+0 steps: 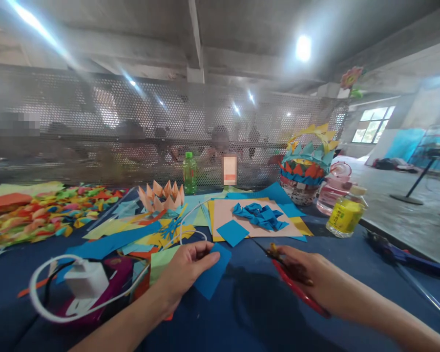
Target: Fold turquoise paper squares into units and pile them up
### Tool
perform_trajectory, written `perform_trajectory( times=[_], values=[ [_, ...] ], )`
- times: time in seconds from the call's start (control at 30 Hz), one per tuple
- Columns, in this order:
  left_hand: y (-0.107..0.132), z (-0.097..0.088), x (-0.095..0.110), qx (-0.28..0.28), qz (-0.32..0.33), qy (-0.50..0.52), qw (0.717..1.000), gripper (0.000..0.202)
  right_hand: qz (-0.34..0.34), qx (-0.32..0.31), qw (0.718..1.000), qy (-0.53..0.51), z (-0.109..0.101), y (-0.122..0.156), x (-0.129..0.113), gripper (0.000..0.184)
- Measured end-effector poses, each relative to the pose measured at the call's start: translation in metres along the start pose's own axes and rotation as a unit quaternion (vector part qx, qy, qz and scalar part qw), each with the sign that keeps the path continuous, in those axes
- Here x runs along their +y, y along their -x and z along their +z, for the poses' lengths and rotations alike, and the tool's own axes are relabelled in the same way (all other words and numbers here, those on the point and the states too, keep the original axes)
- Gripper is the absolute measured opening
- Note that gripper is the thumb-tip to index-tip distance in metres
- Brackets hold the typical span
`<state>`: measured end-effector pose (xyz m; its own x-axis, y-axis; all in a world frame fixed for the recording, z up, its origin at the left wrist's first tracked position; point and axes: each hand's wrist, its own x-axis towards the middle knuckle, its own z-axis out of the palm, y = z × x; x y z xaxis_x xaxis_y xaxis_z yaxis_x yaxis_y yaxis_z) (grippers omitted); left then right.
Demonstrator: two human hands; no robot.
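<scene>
Between the thumb and fingers of my left hand (190, 269) is a blue paper square (216, 274), held just above the dark table cloth. My right hand (307, 274) is wrapped round a pair of scissors (296, 286) with red handles, their blades pointing left and away from me. Another blue square (233, 232) lies at the front edge of a stack of pale pink paper (223, 215). On that stack rests a heap of folded blue paper pieces (260, 216). Part of the scissors is hidden by my right fingers.
A white charger (86, 278) on a purple power strip (113, 274) sits at left, its cable looping towards the paper scraps. Folded colourful pieces (40, 210) spread far left. A paper basket (303, 171), bottles (346, 212) and a blue glue gun (406, 254) stand or lie at right.
</scene>
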<state>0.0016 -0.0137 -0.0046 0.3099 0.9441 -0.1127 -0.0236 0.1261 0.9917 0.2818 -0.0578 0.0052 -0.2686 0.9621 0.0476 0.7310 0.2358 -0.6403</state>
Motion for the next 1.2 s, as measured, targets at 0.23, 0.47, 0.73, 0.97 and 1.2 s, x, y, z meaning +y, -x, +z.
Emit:
perform_trajectory(
  times=[0.23, 0.47, 0.73, 0.97, 1.2],
  values=[
    [-0.005, -0.007, -0.001, 0.044, 0.032, 0.031, 0.998, 0.033, -0.053, -0.028, 0.978, -0.201, 0.032, -0.063, -0.043, 0.033],
    [-0.011, -0.014, -0.001, 0.082, 0.071, 0.013, 0.994, 0.03, -0.086, -0.097, 0.987, -0.097, 0.03, -0.057, -0.054, 0.036],
    [-0.01, -0.014, -0.004, 0.067, 0.065, 0.016, 0.995, 0.025, -0.081, -0.132, 0.982, -0.109, 0.029, -0.051, -0.047, 0.037],
    [-0.009, -0.012, -0.009, 0.049, 0.029, 0.054, 0.997, 0.03, -0.11, -0.159, 0.965, -0.175, 0.029, -0.051, -0.044, 0.049],
    [-0.007, -0.01, -0.004, 0.052, 0.014, 0.086, 0.995, 0.029, -0.11, -0.166, 0.962, -0.186, 0.03, -0.05, -0.046, 0.053]
  ],
)
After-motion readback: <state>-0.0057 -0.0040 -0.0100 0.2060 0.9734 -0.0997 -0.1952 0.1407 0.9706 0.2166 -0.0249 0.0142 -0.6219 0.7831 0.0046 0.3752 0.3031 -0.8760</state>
